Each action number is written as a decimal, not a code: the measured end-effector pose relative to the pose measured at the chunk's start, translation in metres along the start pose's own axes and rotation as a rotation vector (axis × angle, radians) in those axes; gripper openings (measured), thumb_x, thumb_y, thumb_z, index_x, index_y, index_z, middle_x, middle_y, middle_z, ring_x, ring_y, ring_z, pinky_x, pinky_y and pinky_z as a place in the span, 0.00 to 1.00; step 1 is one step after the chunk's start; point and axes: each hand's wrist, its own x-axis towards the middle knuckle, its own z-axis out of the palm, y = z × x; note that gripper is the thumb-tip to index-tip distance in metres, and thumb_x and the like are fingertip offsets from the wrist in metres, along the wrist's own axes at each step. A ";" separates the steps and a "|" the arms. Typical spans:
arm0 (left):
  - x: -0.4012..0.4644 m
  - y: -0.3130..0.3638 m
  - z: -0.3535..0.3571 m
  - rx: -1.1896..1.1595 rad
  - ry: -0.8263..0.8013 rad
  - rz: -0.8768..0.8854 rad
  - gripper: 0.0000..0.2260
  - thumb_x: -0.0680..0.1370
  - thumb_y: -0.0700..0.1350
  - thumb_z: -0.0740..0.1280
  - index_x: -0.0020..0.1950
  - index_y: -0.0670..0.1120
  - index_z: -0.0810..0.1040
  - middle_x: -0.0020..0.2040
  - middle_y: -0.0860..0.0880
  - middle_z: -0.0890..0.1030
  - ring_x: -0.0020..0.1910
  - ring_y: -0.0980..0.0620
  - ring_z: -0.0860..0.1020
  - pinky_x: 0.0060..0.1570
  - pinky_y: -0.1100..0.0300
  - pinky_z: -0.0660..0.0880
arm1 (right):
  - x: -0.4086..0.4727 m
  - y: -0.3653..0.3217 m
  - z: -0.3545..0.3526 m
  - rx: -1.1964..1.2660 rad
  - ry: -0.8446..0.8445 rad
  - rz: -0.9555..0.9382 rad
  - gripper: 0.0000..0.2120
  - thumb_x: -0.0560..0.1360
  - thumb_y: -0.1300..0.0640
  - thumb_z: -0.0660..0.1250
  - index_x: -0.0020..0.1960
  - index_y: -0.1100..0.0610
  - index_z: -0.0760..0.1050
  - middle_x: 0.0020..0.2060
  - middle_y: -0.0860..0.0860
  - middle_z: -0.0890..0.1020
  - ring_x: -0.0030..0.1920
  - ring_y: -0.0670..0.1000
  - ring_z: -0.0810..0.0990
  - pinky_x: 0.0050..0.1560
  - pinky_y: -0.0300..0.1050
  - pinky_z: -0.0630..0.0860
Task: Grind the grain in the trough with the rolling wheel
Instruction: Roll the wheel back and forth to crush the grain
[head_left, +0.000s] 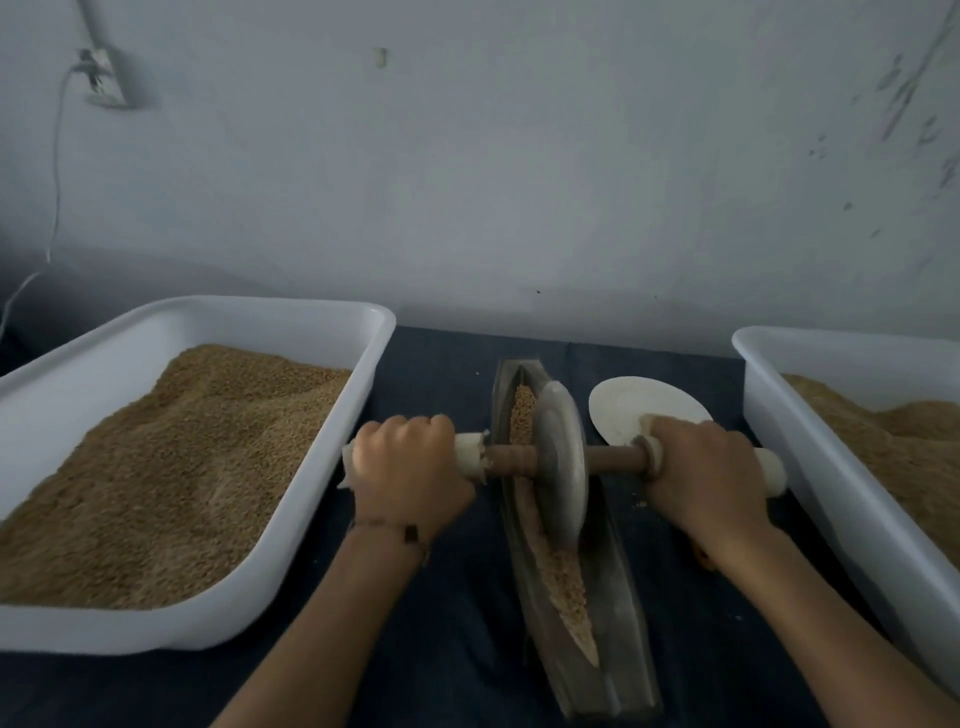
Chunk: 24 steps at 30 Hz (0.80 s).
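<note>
A long, narrow grey trough (621, 613) lies lengthwise on the dark cloth in the middle of the view. Tan grain (566, 582) fills its groove. A grey metal rolling wheel (561, 462) stands upright in the groove, about a third of the way down from the far end. A brown wooden axle (608, 460) runs through the wheel, with pale wrapped handles at both ends. My left hand (410, 473) grips the left handle. My right hand (701, 478) grips the right handle.
A large white tub (218, 631) heaped with tan grain stands at the left. A second white tub (831, 499) with grain stands at the right edge. A white dish (628, 410) lies behind my right hand. A pale wall (519, 182) rises close behind.
</note>
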 end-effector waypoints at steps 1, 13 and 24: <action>-0.015 0.000 -0.002 -0.031 0.076 0.025 0.11 0.64 0.46 0.72 0.31 0.47 0.70 0.27 0.51 0.70 0.27 0.50 0.69 0.32 0.59 0.65 | -0.016 -0.002 -0.003 0.002 0.110 -0.006 0.09 0.65 0.58 0.72 0.37 0.52 0.71 0.31 0.50 0.77 0.33 0.55 0.74 0.35 0.45 0.64; -0.021 -0.007 -0.003 -0.122 0.132 0.169 0.15 0.55 0.43 0.77 0.29 0.47 0.70 0.25 0.51 0.71 0.24 0.50 0.69 0.29 0.60 0.64 | -0.043 0.004 0.002 0.061 0.141 -0.024 0.14 0.58 0.60 0.77 0.37 0.52 0.74 0.27 0.46 0.74 0.29 0.52 0.72 0.32 0.45 0.65; -0.016 -0.010 0.009 -0.161 0.033 -0.002 0.13 0.59 0.40 0.74 0.29 0.47 0.69 0.24 0.50 0.70 0.23 0.49 0.69 0.27 0.60 0.65 | -0.009 -0.011 -0.003 0.110 0.290 -0.063 0.13 0.62 0.61 0.75 0.35 0.54 0.70 0.30 0.50 0.76 0.33 0.54 0.73 0.37 0.47 0.67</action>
